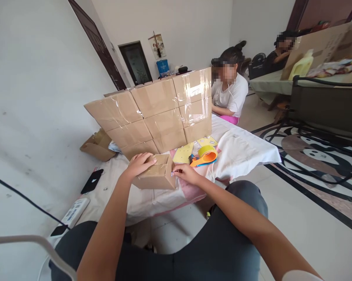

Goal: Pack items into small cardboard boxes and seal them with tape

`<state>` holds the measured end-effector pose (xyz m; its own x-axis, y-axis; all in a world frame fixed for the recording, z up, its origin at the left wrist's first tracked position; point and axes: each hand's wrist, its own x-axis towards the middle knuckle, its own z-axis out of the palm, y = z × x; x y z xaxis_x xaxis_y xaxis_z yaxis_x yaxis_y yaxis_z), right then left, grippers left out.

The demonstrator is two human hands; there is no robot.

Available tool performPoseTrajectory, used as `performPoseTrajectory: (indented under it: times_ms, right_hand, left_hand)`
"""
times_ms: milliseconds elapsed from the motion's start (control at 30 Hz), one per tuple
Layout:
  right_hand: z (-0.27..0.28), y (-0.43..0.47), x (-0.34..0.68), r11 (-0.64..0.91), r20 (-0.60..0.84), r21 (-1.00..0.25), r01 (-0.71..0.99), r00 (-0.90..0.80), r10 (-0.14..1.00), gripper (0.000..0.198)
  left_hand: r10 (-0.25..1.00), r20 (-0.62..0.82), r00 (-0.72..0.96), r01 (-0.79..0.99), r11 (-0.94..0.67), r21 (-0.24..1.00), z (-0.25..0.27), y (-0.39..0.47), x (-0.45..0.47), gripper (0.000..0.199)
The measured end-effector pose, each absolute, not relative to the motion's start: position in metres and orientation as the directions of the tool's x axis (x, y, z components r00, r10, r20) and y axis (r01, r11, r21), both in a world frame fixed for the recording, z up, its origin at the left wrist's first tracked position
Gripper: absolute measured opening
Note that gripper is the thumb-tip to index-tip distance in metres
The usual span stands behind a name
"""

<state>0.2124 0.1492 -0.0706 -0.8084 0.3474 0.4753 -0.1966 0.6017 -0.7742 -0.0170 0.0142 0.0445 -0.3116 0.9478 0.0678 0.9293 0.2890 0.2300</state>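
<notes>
Pressure from the left grip [140,162] seems to steady the box [155,175], which sits close to the counter's near edge, its base on the cloth [231,150]. That grip lies spread over the lid, palm down, fingers slightly parted. The right grip [184,172] is drawn together at the box's right end, fingertips against the cardboard near an upright edge; whether they pinch anything there I cannot tell, as the tips are too small to read. To do this well, I would keep the left palm broad and light, so the lid does not bow inward, and work the right fingertips along the edge in short strokes, pressing toward the left palm so the box does not skid on the loose cloth. The box is low, oblong and square-cornered, matt brown, with a seam and a faint sheen across its top. Just beyond it, the stack [164,117] shows rows of flat brown faces under glossy, clear, wrinkled film that throws back hard white glints. Between the box and the counter's right corner lies the dispenser [211,157], smooth orange and rounded, with its yellow tape [206,150]. Soft, creased fabric sags over the near edge, while a flat black phone [92,181] rests by the left edge.
</notes>
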Motion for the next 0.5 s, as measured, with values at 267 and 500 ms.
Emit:
performPoseTrajectory:
  times_ms: [267,500]
  right_hand:
    - [-0.063,0.154,0.21,0.601,0.459,-0.788,-0.132,-0.776,0.432,0.017]
    - [-0.099,0.096,0.213,0.252,0.306,-0.951,-0.181,-0.68,0.666,0.045]
  left_hand:
    - [0.947,0.065,-0.314,0.926,0.29,0.243,0.044,0.014,-0.017,0.051]
    - [0.953,0.029,-0.302,0.927,0.286,0.244,0.047,0.021,-0.019,0.048]
